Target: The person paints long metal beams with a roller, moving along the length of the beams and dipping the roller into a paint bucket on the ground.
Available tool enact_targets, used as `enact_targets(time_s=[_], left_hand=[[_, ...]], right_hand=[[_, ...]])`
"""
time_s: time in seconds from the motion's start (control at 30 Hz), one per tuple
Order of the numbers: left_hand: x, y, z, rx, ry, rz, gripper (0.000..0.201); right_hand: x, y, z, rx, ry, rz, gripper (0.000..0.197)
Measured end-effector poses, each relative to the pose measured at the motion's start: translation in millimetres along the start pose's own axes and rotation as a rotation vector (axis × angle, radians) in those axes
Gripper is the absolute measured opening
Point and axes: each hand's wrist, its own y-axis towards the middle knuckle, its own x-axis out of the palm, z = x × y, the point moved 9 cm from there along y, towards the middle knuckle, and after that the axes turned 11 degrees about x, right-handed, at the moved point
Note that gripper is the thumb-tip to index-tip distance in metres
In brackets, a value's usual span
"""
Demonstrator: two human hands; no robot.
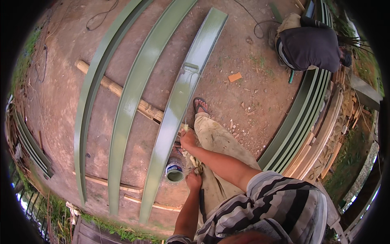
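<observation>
My right hand (187,138) is closed around the handle of a paint roller (191,66). Its thin rod reaches up to the green roller head, which lies on the nearest long steel beam (178,97). That beam is coated partly green and partly shiny pale grey-blue. Lower down, my left hand (194,179) is closed at the end of a pale, lumpy length, either cloth or handle; I cannot tell which. Just left of that hand stands a can of green paint (174,167), its top uncovered. My sandalled foot (200,105) is beside the beam.
Two more green beams (136,81) lie to the left, across a wooden log (110,85) and thin battens (152,204). At right, a crouching person (308,44) is by a row of green beams (294,122) and stacked planks (321,138). An orange brick piece (235,77) lies on the dirt.
</observation>
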Motion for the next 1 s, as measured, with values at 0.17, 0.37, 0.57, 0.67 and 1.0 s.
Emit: enact_targets(time_s=[0.17,0.37,0.57,0.67,1.0], left_hand=[[2.8,-19.1,-67.3,0.259,0.019,0.166,0.042],[-27.1,-46.6,-85.5,0.108,-0.154,0.114,0.039],[-15.2,-64.2,-105.1,0.168,-0.170,0.111,0.033],[-8.5,-74.6,-116.3,0.141,-0.191,0.103,0.033],[13.5,-93.5,-121.9,0.194,-0.300,0.156,0.036]], right_hand=[[94.7,-77.5,90.6,0.067,0.010,0.037,0.046],[48.6,43.9,1.9,-0.071,0.290,-0.009,0.046],[83.6,23.8,77.0,-0.102,0.056,0.060,0.053],[109.8,-1.2,98.8,-0.081,0.124,0.107,0.049],[5.3,73.6,-6.9,-0.063,0.327,-0.024,0.059]])
